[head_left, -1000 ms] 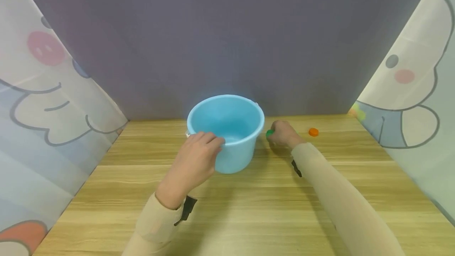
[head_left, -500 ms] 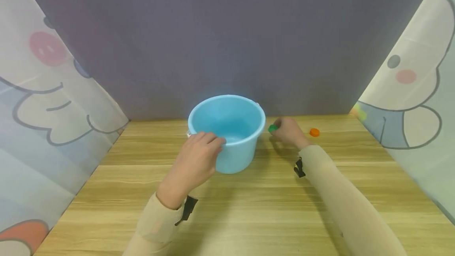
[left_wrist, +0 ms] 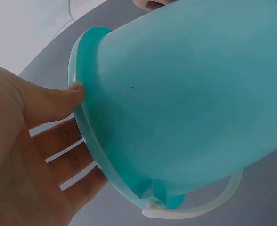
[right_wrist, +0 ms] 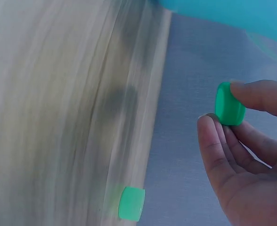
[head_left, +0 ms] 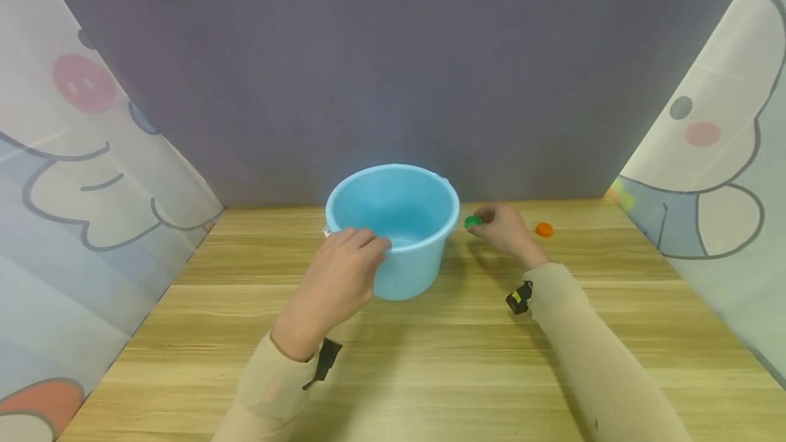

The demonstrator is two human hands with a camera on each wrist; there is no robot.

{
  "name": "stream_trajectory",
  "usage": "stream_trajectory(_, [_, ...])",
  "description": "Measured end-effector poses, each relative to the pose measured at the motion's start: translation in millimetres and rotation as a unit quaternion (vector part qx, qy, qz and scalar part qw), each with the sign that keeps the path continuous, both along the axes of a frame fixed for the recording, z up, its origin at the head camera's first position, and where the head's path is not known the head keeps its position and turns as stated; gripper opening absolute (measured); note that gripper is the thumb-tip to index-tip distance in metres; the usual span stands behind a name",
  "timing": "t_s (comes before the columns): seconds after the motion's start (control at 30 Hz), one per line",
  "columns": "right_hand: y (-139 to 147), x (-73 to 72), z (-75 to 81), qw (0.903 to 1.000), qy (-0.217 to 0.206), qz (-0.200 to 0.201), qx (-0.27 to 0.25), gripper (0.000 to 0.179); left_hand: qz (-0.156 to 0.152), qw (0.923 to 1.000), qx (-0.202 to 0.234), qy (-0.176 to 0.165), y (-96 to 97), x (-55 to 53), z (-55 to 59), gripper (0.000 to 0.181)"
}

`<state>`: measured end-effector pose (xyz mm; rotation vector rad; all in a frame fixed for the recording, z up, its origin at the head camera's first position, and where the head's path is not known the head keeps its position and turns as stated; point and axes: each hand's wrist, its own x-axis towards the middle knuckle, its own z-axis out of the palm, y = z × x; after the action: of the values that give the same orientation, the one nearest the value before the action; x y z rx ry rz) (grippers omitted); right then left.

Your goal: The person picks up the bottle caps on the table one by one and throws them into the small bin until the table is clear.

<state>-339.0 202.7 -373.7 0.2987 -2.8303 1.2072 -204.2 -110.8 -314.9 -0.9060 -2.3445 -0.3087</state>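
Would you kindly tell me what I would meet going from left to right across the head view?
Left cartoon sheet, blue bucket, green cap, right hand, orange cap, right cartoon sheet. I left out the left hand, which overlaps the bucket.

Left hand (head_left: pixel 336 275), right hand (head_left: pixel 506 230) — both in pinches

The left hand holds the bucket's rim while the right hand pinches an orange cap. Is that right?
Not quite: the cap pinched by the right hand is green, not orange, as the right wrist view shows. The left hand does hold the bucket's rim.
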Motion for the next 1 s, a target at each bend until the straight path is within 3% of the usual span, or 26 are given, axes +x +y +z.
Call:
stream_trajectory(0.43, [2,12.2,0.4,0.9981,-0.006,-0.018,-0.059,0.048,-0.001,1.0000,0.001,0.005,0.4,0.3,-0.3,0.016])
stream_trajectory(1.0, [7,22.3,0.4,0.9942,-0.015,-0.010,-0.106,0.049,-0.001,1.0000,0.001,0.007,0.8,0.0,-1.0,0.016])
